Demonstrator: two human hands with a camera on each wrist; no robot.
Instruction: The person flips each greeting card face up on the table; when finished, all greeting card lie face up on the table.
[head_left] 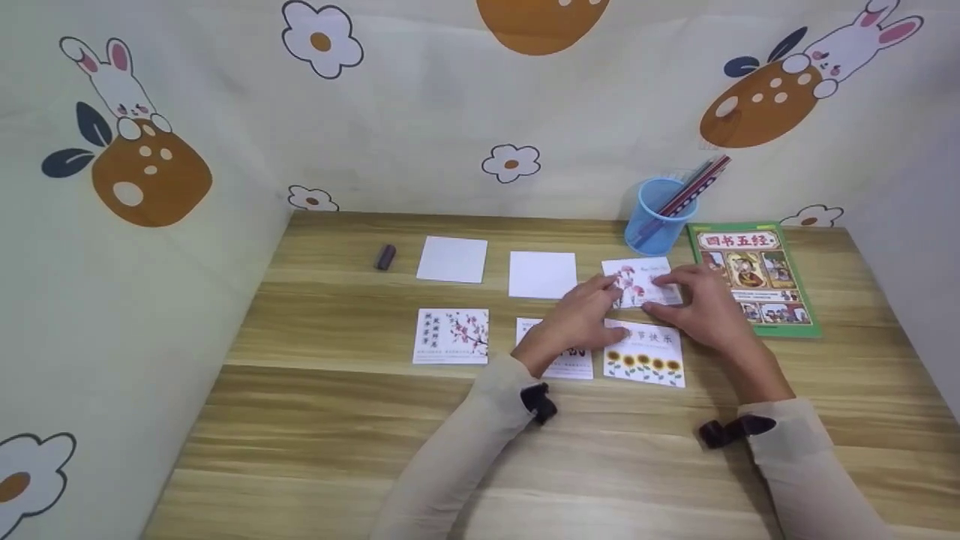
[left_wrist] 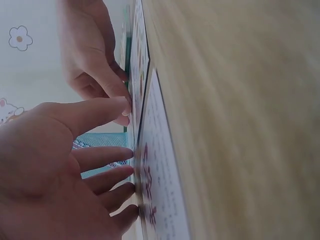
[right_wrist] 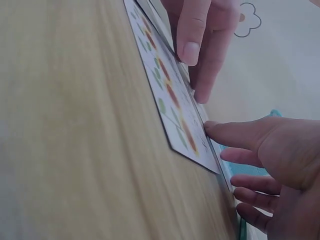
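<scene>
A white card with pink flowers [head_left: 631, 283] lies on the table between both hands. At its left edge rest the fingertips of my left hand [head_left: 574, 322], whose thumb reaches over the top of the sunflower card [head_left: 643, 366]. My right hand [head_left: 709, 307] touches the flower card's right side, with its thumb at the lower edge. Both hands have extended fingers, as the left wrist view also shows. Beneath my left hand, a card with dark lettering [head_left: 566, 367] is partly hidden. Left of it is a plum-blossom card [head_left: 450, 337].
Two blank white cards [head_left: 451, 259] [head_left: 542, 274] lie in the back row. A small dark block [head_left: 385, 257] sits farther left. Behind the hands stands a blue pen cup [head_left: 654, 225] with pencils, beside a green-bordered book [head_left: 780, 326]. Patterned cloth [head_left: 420, 112] hangs along the table's back.
</scene>
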